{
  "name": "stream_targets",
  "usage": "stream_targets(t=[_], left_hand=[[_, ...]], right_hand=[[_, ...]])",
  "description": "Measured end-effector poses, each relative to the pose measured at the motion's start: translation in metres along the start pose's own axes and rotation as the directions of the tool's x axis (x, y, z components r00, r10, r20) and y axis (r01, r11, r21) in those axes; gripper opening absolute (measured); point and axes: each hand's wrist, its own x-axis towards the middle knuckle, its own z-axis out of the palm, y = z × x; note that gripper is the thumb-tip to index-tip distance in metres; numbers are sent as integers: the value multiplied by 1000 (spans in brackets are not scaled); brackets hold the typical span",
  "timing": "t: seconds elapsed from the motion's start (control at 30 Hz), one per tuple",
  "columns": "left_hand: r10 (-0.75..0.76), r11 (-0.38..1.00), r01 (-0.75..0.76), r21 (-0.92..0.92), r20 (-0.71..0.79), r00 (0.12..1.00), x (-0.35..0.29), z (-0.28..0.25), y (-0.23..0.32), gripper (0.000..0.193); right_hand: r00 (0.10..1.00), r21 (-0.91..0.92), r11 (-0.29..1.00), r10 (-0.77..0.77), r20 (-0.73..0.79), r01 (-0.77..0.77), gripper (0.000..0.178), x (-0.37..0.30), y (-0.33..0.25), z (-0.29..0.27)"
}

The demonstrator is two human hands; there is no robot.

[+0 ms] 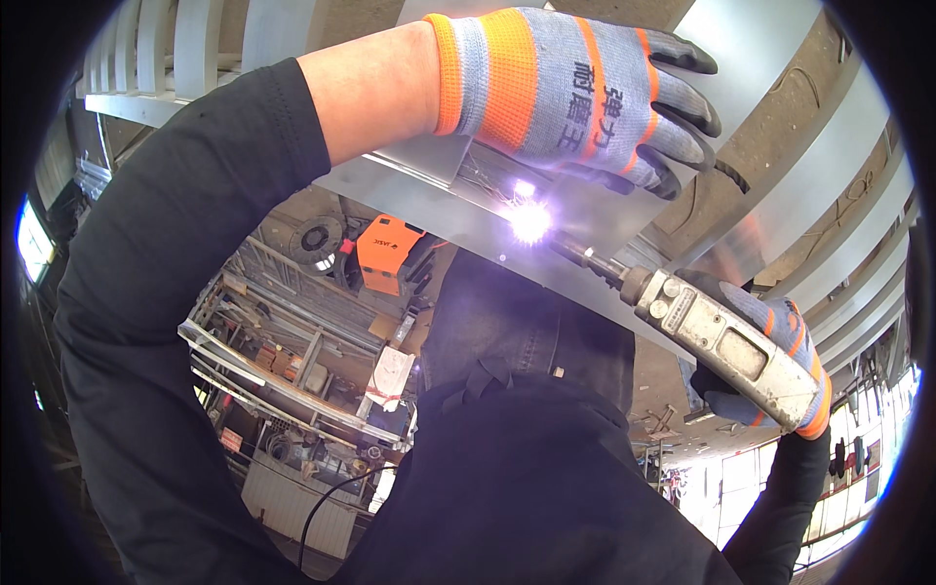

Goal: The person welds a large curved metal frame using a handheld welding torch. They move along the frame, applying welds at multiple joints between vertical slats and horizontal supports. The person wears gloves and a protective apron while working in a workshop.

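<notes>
My right hand (807, 356), in a grey and orange work glove, is wrapped round a worn, pale handheld welding torch (733, 349). The torch points up and left, and a dazzling white-violet weld spot (529, 222) glows at its tip. This light sits on a seam of a silvery sheet-metal piece (409, 203) and hides the joint there. Just above the glow, my left hand (595, 97), in a matching glove with dark fingertips, reaches across the metal. Its fingers are stretched out and slightly apart, with nothing seen in them; whether they touch the metal is hard to tell.
Curved-looking metal slats (829, 156) fan out at the right, and more pale slats (156, 49) stand at the upper left. Below the sheet are an orange machine (388, 255), a dark reel (318, 242) and a rack of long metal stock (283, 327).
</notes>
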Motion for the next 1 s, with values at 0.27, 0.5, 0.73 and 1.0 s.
stream_targets(t=[0.27, 0.5, 0.73, 1.0], left_hand=[[-339, -270, 110, -957, 201, 919, -19, 13, 0, 62], [-299, -692, -75, -718, 190, 935, -27, 28, -5, 68], [-252, -778, -115, -618, 139, 958, -27, 28, -4, 72], [-351, -713, -84, -696, 250, 902, -24, 16, 3, 68]], right_hand=[[997, 146, 987, 67, -23, -63, 74, -3, 7, 3], [950, 401, 876, 309, -43, -267, 52, -6, 2, 8], [1000, 34, 999, 12, -18, -11, 56, 0, 0, 1], [998, 112, 993, 51, -44, -46, 61, -11, 16, 7]])
